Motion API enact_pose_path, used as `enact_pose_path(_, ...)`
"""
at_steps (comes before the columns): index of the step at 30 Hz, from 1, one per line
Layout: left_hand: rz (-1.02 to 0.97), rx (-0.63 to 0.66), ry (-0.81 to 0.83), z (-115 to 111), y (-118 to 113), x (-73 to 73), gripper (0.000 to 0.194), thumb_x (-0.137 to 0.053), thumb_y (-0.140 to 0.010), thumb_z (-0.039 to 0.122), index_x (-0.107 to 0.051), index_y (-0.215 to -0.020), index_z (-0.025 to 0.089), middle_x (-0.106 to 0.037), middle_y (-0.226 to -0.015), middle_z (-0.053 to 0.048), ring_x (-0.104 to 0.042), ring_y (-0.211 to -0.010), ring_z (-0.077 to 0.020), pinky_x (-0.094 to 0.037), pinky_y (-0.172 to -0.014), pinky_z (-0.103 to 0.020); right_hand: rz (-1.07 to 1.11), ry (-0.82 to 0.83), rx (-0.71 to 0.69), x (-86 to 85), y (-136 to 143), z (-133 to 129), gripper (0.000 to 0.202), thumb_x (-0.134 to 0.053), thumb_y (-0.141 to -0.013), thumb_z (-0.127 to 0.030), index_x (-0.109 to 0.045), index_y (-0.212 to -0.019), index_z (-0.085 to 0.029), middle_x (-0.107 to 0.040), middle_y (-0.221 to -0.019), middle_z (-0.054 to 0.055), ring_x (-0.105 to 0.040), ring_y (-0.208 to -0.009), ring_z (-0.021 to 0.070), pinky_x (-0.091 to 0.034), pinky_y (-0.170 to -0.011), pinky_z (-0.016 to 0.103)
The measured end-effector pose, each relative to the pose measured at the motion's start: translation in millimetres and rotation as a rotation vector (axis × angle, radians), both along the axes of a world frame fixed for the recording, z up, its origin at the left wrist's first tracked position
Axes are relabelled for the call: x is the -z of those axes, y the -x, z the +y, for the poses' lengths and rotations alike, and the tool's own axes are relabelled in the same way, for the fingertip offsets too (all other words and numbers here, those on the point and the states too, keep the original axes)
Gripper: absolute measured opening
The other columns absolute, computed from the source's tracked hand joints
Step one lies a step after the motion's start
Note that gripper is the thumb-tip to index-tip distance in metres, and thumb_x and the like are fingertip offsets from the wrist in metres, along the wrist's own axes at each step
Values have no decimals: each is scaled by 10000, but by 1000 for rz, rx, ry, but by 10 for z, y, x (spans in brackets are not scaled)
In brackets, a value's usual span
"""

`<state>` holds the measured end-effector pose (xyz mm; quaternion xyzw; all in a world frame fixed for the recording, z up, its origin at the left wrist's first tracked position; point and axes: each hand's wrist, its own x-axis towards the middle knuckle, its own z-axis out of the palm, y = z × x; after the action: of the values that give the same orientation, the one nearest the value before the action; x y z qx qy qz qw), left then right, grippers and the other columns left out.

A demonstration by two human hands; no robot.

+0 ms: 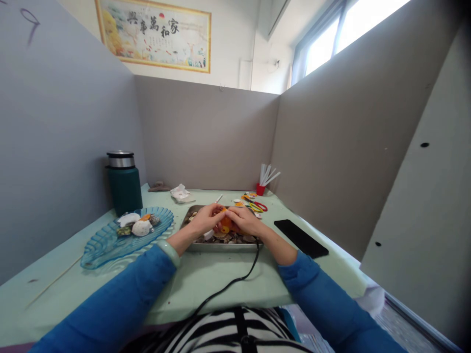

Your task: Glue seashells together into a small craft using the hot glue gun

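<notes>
My left hand (205,219) and my right hand (243,220) meet over a metal tray (221,248). Between them is a small orange piece (226,223) with a yellow spot; its exact kind is unclear. Fingers of both hands are closed around it and partly hide it. Beneath lie many brown and pale shells (231,239) in the tray. A white stick (219,198) pokes up behind my left hand. By my right wrist, a black cord (235,280) runs from the tray to the table's front edge.
To the left stand a blue shell-shaped plate (96,262) holding several shells and a green bottle (125,189). Behind the tray are crumpled tissue (180,192), pliers (258,206) and a red cup (260,189) of white sticks. A black phone (300,238) lies right. Grey partitions (206,132) surround the table.
</notes>
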<state>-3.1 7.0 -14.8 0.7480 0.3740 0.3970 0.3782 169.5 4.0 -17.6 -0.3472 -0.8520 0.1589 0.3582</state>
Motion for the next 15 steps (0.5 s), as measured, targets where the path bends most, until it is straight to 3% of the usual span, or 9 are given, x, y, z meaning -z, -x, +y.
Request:
enact_pose_path(7,261,-121,-329,36,39,54,413,-617,-683,373,-572,-1030,156,-640,-893,-57,-580,-668,-134,-459,-604,-235,-26,-51,1,-33,14,-17,363,-359,-914,-388,-489,-664,-160,-504,-608,-21,-438,-584,98,-305,-563,218)
enact_pose_path(15,330,-146,-362,-21,39,2,370,-536,-736,413,-584,-1010,169,-636,-883,-57,-573,-688,-144,-430,-595,-219,-35,-25,-32,-43,20,-52,367,-354,-912,-415,-502,-688,-165,-518,-606,-19,-440,-591,107,-309,-557,219)
